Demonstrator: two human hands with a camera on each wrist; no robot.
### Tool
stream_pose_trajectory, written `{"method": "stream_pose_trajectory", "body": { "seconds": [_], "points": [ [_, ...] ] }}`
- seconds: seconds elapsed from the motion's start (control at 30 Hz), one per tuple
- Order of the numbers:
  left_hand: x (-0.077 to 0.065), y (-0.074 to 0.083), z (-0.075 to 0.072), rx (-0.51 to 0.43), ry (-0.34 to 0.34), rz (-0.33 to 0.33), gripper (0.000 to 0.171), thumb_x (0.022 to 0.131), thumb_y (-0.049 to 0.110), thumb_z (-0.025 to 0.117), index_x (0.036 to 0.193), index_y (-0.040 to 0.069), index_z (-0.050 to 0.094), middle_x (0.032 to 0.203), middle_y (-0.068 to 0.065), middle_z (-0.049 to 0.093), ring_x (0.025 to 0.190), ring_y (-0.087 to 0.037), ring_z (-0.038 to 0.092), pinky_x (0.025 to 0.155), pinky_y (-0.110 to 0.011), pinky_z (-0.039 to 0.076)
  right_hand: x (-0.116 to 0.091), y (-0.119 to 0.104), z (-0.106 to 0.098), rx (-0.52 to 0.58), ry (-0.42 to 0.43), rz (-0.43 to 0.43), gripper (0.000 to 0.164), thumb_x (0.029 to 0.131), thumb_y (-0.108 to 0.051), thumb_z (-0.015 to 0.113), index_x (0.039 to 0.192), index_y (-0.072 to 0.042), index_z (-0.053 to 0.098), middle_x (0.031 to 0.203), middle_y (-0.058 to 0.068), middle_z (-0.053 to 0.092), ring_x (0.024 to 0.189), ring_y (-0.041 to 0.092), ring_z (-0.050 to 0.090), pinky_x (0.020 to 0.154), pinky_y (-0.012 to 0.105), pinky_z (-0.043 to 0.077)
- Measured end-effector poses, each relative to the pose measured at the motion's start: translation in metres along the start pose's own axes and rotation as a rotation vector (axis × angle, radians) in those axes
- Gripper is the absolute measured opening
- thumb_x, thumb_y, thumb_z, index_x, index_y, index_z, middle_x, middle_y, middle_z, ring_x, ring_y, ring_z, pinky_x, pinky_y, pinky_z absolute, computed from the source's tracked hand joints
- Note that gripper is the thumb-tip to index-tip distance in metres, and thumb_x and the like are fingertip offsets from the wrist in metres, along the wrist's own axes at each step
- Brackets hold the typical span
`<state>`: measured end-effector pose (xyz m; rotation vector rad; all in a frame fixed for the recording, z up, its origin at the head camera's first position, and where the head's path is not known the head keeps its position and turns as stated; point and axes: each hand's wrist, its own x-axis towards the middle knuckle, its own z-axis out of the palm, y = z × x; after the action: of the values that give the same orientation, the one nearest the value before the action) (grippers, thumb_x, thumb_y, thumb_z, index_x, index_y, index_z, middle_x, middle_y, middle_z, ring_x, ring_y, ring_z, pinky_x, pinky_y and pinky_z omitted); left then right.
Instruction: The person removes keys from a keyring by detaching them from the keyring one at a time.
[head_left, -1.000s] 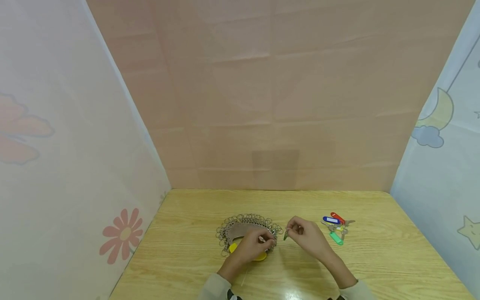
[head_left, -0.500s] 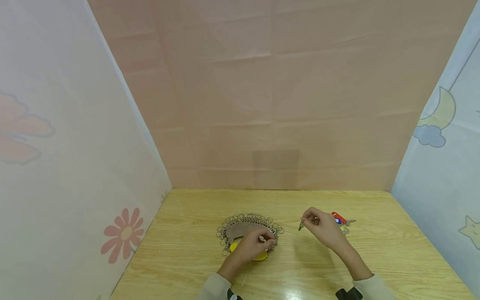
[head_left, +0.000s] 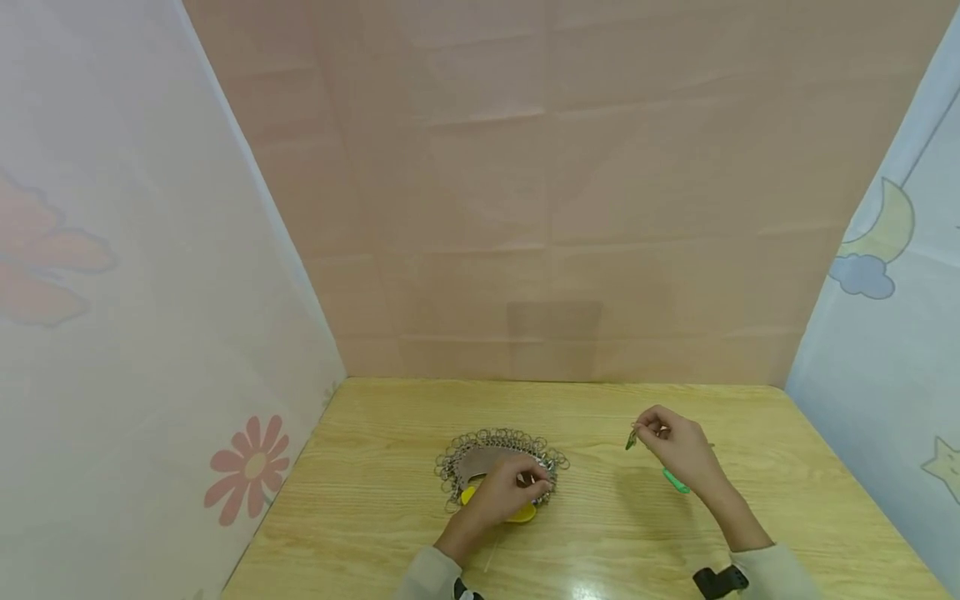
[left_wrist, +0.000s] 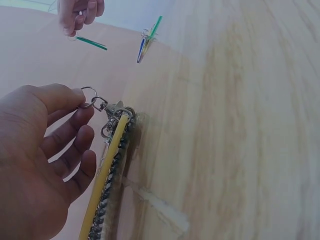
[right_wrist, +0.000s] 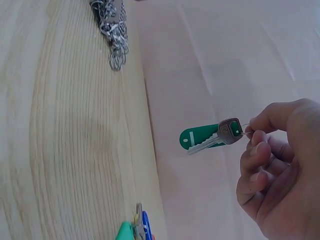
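My left hand (head_left: 508, 492) pinches a metal split ring (left_wrist: 89, 89) between thumb and forefinger. That ring links to a metal clasp (left_wrist: 116, 107) at the end of a curved grey key holder (head_left: 480, 460), which is edged with many small rings and has a yellow part (head_left: 523, 513) partly under the hand. My right hand (head_left: 678, 448) is raised above the table to the right. Its thumb and forefinger pinch a thin wire ring, from which a silver key (right_wrist: 227, 133) and a green key tag (right_wrist: 196, 136) hang together.
Beneath my right hand in the head view lies a pile of tagged keys, mostly hidden; a light green tag (head_left: 675, 481) shows. The right wrist view shows a blue tag (right_wrist: 146, 225) in it. A thin pale strip (head_left: 491, 553) lies by my left wrist.
My right hand has moved right and away from the key holder, carrying the key with its green tag, and now covers most of the key pile. My left hand has stayed in place.
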<state>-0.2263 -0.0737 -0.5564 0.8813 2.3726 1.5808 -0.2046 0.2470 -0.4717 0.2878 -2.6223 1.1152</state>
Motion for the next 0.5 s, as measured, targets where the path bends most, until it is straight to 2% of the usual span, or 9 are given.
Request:
{"method": "stream_pose_trajectory", "body": {
  "seconds": [0.13,0.23,0.5],
  "points": [
    [-0.001,0.000,0.000,-0.004,0.008,-0.003,0.010,0.104,0.022,0.072,0.106,0.014,0.078,0.102,0.006,0.072,0.088,-0.004,0.062,0.080,-0.021,0.054,0.001,0.008,-0.007,-0.052,-0.002,0.040,0.013,0.108,-0.021,0.065,0.107,-0.009,0.071,0.090,0.006,0.066,0.078,0.014,0.067,0.063,0.024,0.049],
    [-0.002,0.000,0.000,-0.001,0.011,-0.007,0.010,0.104,0.021,0.072,0.106,0.013,0.078,0.101,0.007,0.071,0.087,-0.004,0.061,0.079,-0.021,0.053,0.002,0.016,-0.010,-0.084,-0.003,0.053,0.014,0.108,-0.022,0.065,0.107,-0.009,0.071,0.092,0.004,0.067,0.090,0.019,0.072,0.070,0.023,0.052],
    [-0.002,0.000,-0.001,-0.001,-0.001,-0.039,0.010,0.104,0.021,0.071,0.107,0.013,0.077,0.099,0.012,0.068,0.087,-0.004,0.060,0.079,-0.020,0.053,0.001,0.033,-0.016,-0.094,-0.003,0.086,0.019,0.108,-0.021,0.064,0.109,-0.003,0.070,0.094,0.013,0.069,0.072,0.013,0.065,0.058,0.025,0.047]
  ]
}}
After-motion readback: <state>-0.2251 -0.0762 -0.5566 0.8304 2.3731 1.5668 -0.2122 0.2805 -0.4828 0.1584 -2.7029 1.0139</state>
